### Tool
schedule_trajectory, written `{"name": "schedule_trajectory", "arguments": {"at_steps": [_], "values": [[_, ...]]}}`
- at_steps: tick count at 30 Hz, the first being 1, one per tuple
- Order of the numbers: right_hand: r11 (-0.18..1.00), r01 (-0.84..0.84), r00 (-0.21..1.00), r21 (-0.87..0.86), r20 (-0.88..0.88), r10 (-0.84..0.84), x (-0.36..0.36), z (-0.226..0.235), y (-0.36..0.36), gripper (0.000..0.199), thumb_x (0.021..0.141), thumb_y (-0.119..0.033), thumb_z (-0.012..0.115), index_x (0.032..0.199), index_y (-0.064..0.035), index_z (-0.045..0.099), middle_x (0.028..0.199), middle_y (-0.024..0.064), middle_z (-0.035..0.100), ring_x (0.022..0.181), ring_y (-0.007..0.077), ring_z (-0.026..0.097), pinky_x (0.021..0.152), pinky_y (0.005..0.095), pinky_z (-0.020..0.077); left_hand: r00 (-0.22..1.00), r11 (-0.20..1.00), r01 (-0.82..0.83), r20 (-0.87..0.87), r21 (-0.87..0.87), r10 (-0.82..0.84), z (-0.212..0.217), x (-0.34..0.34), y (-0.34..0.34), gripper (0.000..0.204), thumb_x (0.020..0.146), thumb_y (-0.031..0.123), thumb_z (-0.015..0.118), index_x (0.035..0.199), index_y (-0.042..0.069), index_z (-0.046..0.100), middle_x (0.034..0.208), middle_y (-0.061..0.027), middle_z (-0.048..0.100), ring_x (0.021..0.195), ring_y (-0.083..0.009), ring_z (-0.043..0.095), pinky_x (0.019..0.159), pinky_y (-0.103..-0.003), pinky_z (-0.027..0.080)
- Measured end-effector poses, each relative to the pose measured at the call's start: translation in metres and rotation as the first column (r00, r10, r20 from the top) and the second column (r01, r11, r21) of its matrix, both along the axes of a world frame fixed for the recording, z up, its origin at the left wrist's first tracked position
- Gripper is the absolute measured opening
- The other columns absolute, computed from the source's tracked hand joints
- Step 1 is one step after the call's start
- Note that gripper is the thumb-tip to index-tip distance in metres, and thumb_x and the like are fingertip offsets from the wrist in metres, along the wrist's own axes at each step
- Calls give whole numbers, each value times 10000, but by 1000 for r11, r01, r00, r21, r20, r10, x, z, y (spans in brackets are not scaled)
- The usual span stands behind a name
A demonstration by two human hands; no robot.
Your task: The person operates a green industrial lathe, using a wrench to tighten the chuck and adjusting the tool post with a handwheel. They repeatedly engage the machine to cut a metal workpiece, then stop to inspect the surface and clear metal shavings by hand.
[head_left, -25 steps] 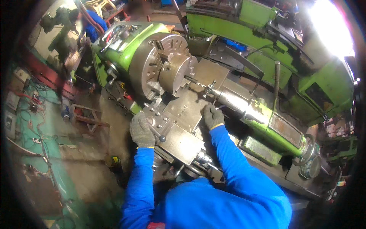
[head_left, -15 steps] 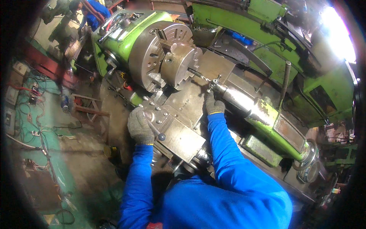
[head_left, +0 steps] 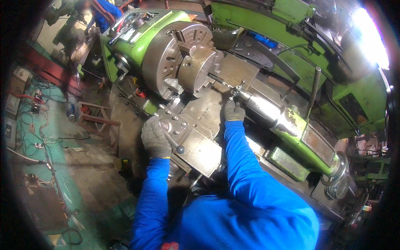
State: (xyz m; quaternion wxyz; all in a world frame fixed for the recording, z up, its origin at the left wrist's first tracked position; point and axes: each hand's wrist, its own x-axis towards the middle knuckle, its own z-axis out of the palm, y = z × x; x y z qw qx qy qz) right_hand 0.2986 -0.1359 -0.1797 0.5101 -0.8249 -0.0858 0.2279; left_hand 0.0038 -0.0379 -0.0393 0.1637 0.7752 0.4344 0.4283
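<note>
My left hand (head_left: 156, 137), in a grey knitted glove, curls over the near left side of the lathe's tool post (head_left: 177, 123). Beside its fingers slants a lever with a black ball knob (head_left: 180, 149). My right hand (head_left: 234, 111), gloved alike, closes around a short metal handle (head_left: 233, 98) below the drill holder; the glove hides most of this handle. A twist drill (head_left: 223, 82) points out of the tailstock quill (head_left: 261, 105) toward the round workpiece (head_left: 199, 71). The drill tip is at the workpiece's face, and I cannot tell whether it is inside.
Jaws hold the workpiece on a big slotted faceplate (head_left: 160, 62). The green headstock (head_left: 143, 39) stands far left, the green tailstock (head_left: 306, 137) at right with a handwheel (head_left: 341, 164). An upright bar (head_left: 314, 89) rises behind it. Cables (head_left: 48, 162) trail over the floor. A person's blue sleeve (head_left: 105, 16) shows far left.
The view has shifted slightly. My right hand and forearm have drawn a little toward me and to the left, still at the handle. The left hand stays at the tool post.
</note>
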Motion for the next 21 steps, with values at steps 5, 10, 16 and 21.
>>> {"name": "schedule_trajectory", "arguments": {"at_steps": [5,10,16,21], "values": [[977,212,941,-5,270,-203,-9,-8,8,470,932,-381,671,1144,36,710,1005,208,756,983,337,711,850,419,529,999,999,-18,-44,-35,17,3,1,0,399,1041,329,430,1102,40,698,1100,-199,711,1043,-423,653,926,-519,501],[983,99,956,-152,289,-52,-3,-27,12,468,973,-401,577,1257,-39,665,1176,182,668,1107,324,630,954,407,466,999,1000,-24,-49,2,24,-2,-2,3,395,1039,338,434,1092,50,699,1100,-197,712,1034,-428,650,916,-532,497],[976,211,874,54,436,-213,24,-115,25,323,948,-268,624,1084,16,696,981,168,744,908,282,696,828,391,530,998,1000,-8,-62,2,8,1,4,2,392,1041,344,437,1100,56,696,1103,-192,713,1035,-433,643,917,-541,491],[939,247,939,238,181,-292,27,-120,18,266,950,-209,604,1064,16,687,958,170,738,875,266,686,736,411,532,995,999,-40,-87,-2,40,6,0,-2,403,1049,359,433,1110,59,694,1111,-191,710,1042,-435,637,921,-544,484]]}}
